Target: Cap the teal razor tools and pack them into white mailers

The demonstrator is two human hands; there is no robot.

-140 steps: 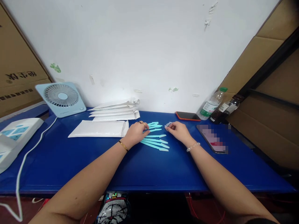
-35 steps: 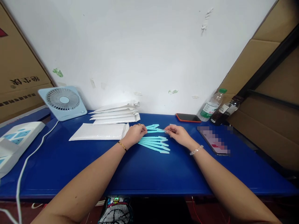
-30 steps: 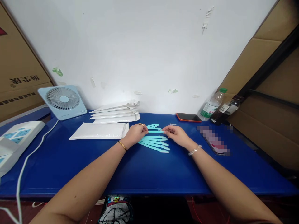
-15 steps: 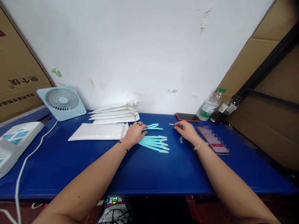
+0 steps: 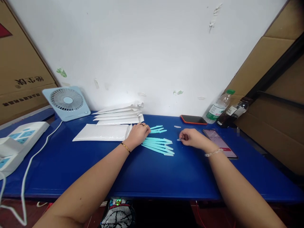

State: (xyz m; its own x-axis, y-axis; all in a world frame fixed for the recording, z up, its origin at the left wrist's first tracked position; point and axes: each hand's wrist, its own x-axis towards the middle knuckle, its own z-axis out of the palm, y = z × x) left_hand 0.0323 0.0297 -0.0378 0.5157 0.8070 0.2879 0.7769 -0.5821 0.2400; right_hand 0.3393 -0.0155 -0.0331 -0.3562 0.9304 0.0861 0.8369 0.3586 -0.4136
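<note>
My left hand is closed over the near ends of a small bunch of turquoise eyebrow razors, which fan out to the right. Just below lies a second fan of turquoise eyebrow razors, its left ends partly hidden by that hand. My right hand pinches a small clear plastic blade cap at the table surface. Another clear cap lies a little behind it. To the left of my left hand is a white padded mailer, its opening against the hand.
Several white mailers are stacked at the wall. A blue fan and a white power strip with its cable stand left. Two phones, an orange-edged one and a pink-screened one, and two bottles are right.
My right hand has moved from the far cap toward me and now pinches the nearer one. The far cap lies loose. My left hand stays on the razors; the view has shifted slightly.
</note>
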